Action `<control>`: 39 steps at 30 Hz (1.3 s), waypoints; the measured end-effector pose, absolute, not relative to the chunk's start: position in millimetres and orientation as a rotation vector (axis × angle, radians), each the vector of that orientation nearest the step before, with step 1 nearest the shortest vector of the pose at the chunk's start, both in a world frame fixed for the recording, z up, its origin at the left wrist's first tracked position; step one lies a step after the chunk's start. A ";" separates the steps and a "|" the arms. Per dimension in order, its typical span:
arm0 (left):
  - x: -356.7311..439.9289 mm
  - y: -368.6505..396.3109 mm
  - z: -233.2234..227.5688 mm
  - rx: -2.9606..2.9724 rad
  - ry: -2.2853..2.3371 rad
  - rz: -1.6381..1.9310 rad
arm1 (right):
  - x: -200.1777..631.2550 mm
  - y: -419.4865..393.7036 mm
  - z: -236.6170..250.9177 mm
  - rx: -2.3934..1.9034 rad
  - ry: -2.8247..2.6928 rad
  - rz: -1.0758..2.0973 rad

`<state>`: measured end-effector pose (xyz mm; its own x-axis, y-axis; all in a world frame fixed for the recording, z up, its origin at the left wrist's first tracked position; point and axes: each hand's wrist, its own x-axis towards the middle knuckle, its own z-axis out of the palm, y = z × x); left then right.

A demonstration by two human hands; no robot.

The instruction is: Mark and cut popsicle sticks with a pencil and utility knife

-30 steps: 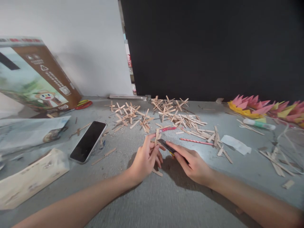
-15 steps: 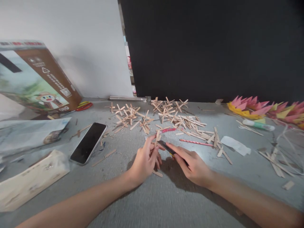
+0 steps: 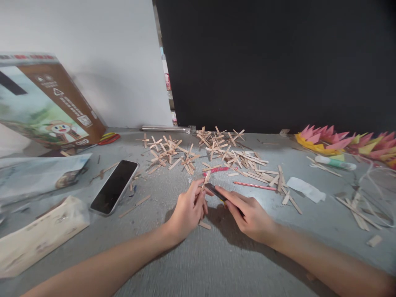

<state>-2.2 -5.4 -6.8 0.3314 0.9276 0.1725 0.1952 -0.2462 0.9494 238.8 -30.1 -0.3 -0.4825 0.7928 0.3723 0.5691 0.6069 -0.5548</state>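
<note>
- A printed cardboard box (image 3: 46,103) leans at the far left of the grey table (image 3: 216,264), with a flat printed packet (image 3: 37,175) and a pale wrapped packet (image 3: 37,237) lying in front of it.
- A dark phone (image 3: 114,186) lies face up just right of the packets, well apart from both hands.
- The left hand (image 3: 187,210) rests on the table at the middle, its thumb and fingers pressed together on a short wooden stick (image 3: 206,178) that stands tilted upward from the fingertips.
- A cut-off stick piece (image 3: 204,225) lies on the table just below that hand.
- The right hand (image 3: 249,214) is closed around a dark utility knife (image 3: 216,192), forefinger laid along its back; the knife's tip meets the stick right beside the left fingertips.
- Behind the hands, a heap of small stick crosses (image 3: 168,150) and a wider pile of crosses and loose sticks (image 3: 232,154) spread across the table; judging by these, many pieces are already made, while plenty of plain sticks remain uncut.
- A red-striped pencil (image 3: 255,186) lies just right of the knife, near a scrap of white paper (image 3: 306,189).
- At the far right sit a glue stick (image 3: 335,163) and folded pink and yellow paper shapes (image 3: 337,142).
</note>
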 end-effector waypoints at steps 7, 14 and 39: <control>-3.3 -6.5 -9.6 1.745 1.099 1.020 | 234.3 -40.6 -0.1 -1.181 -2.318 0.214; -2.7 -7.3 -9.3 1.755 1.093 1.003 | 225.7 -49.5 8.7 -1.232 -2.202 0.507; 0.4 -9.5 -1.8 1.551 0.982 0.938 | 214.0 -61.4 7.4 -1.219 -1.592 1.491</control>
